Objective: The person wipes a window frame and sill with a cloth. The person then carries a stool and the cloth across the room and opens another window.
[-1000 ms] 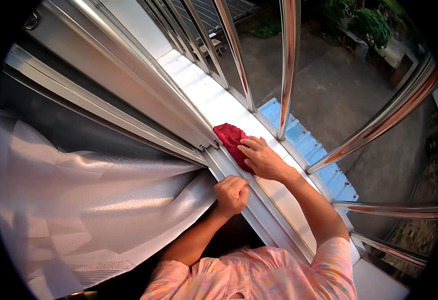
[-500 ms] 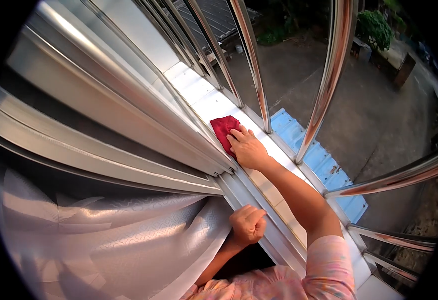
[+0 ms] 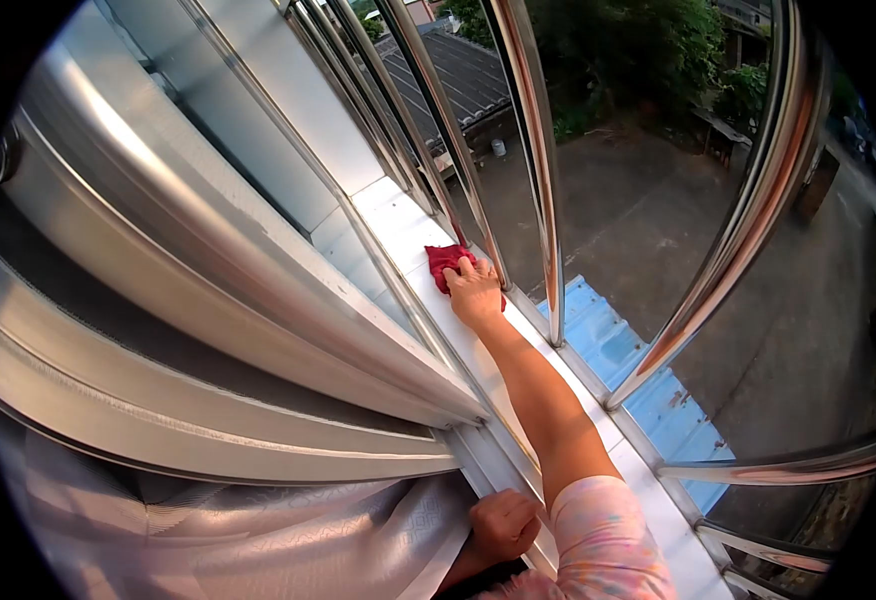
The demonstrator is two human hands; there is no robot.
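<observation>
Head view: curtain [image 3: 288,535] and sash [image 3: 278,290] lie left of the sill [image 3: 393,212]. Red cloth [image 3: 443,266] sits on the sill's far stretch, with the right hand [image 3: 475,292] over it, fingers bent; whether they grip, I cannot tell. The left hand [image 3: 505,524], fisted, is at the sill's near left. Bars [image 3: 546,200] line the sill's right edge; blue roofing [image 3: 673,405] is beyond.

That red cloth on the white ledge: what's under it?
The white ledge shows beside the red cloth; the part directly beneath is covered by the cloth and the right hand.
</observation>
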